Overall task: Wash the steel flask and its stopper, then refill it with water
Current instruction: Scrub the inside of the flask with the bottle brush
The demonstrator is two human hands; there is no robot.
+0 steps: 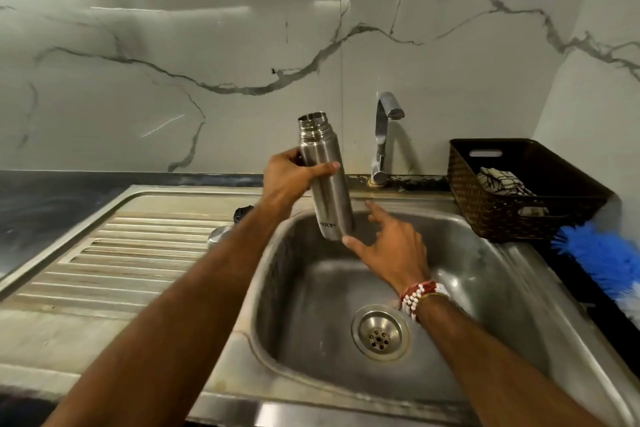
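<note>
The flask is up over the back-left part of the sink, with the left hand round its middle and the right hand just under its base. The drain sits in the basin floor. The drainboard runs left, and a stopper and cap lie at its right edge, behind the left forearm. The tap stands at the sink's back edge. A basket fills the counter's back-right corner, with a cloth inside and a brush just in front.
</note>
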